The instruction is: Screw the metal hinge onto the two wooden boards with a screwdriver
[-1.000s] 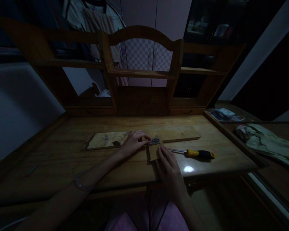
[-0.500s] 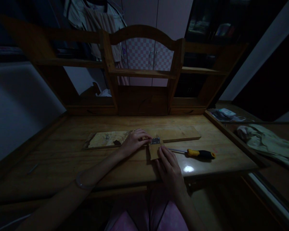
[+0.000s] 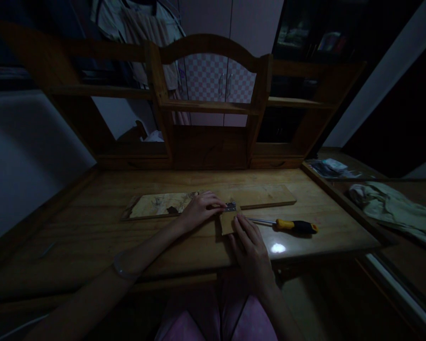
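A small metal hinge (image 3: 230, 206) lies at the far edge of a short wooden block (image 3: 229, 223). The fingertips of my left hand (image 3: 202, 208) press together at the hinge's left side; anything smaller between them cannot be made out. My right hand (image 3: 252, 244) grips the block from the right, its fingers resting on top. To the right of the block lies a screwdriver (image 3: 293, 226) with a yellow and black handle, its shaft pointing at my right fingers. Behind my hands are a worn board (image 3: 156, 206) on the left and a plain board (image 3: 266, 195) on the right.
A wooden shelf unit (image 3: 209, 108) rises along the desk's back edge. Near the left side of the desk (image 3: 92, 237) lies a thin, small object (image 3: 48, 248). Pale green cloth (image 3: 394, 203) lies beyond the raised right edge.
My left fingertips have shifted slightly right, over the left part of the hinge. My right hand, the block and the screwdriver are nearly unchanged.
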Demonstrator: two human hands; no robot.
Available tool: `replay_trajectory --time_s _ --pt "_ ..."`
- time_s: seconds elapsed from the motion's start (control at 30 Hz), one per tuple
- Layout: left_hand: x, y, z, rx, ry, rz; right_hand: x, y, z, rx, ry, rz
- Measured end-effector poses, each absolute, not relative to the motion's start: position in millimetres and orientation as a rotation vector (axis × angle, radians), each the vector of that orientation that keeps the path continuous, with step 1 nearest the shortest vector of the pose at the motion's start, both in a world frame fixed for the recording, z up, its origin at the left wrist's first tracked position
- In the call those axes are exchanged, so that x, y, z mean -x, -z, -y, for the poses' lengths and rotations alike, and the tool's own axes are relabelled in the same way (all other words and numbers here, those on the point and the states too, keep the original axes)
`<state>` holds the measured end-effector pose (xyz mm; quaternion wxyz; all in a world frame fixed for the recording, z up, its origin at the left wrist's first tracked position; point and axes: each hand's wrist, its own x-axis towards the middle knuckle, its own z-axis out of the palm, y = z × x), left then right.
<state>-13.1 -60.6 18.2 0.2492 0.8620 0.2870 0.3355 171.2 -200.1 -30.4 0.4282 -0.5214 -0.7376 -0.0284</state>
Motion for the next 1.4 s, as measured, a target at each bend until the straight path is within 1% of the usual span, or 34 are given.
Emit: replay_trajectory --time_s 0.57,0.73,0.97,1.4 --pt "15.8 -12.6 60.0 -2.508 -0.815 -0.595 -171.0 28.8 199.3 1.295 0.092 1.838" --pt "16.6 -10.0 58.8 -2.555 -0.853 -0.580 -171.2 31.0 200.2 1.289 0.114 1.836" --pt "17.9 -11.4 59.6 -2.582 -0.801 -0.577 -170.9 30.0 199.7 1.279 0.111 1.835" --pt "17.1 -14.7 63.4 -2.567 -0.822 -0.633 -171.2 30.1 199.7 1.280 0.133 1.829"
